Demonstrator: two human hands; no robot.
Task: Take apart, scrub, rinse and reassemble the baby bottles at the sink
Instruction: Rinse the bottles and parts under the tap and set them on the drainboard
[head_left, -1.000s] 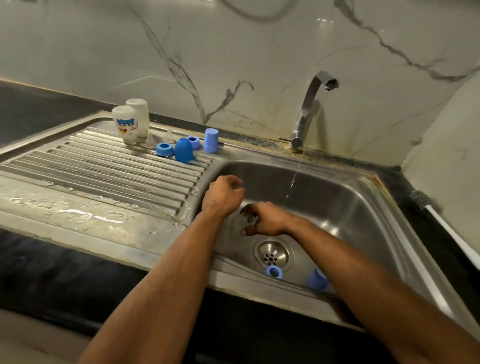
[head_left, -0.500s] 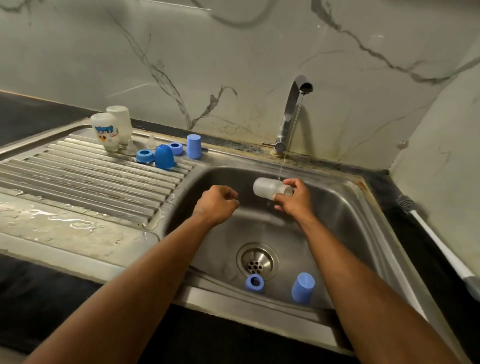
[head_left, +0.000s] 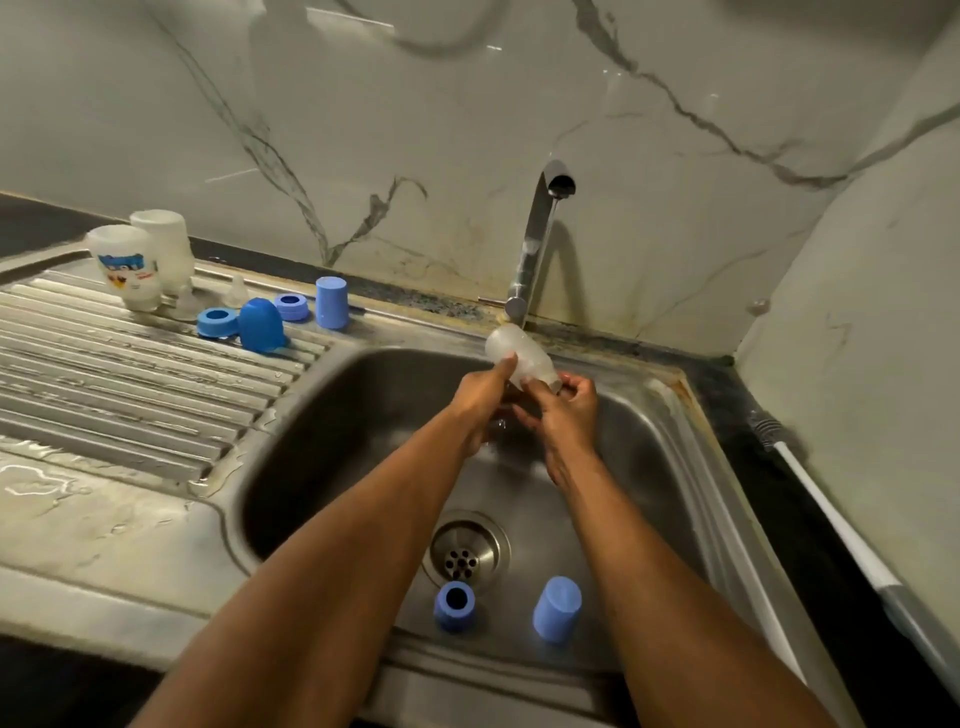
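Two upturned baby bottles (head_left: 136, 260) stand on the draining board (head_left: 104, 364) beside blue collars and caps. Over the sink basin (head_left: 322, 431), the left hand (head_left: 480, 397) and right hand (head_left: 563, 415) both grip a clear bottle body (head_left: 519, 358), fingers curled around it, below the tap (head_left: 540, 234). A blue collar (head_left: 454, 605) and blue cap (head_left: 556, 608) lie near the drain (head_left: 465, 551).

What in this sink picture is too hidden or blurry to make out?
Head view only:
- Bottle mouth: covered by the right hand, so its inside is unseen.
- Left hand: motion blur hides how its fingers lie.
- Label on the printed bottle on the drainboard: too small and soft to read.
- Brush at right: its end is cut off by the frame edge.
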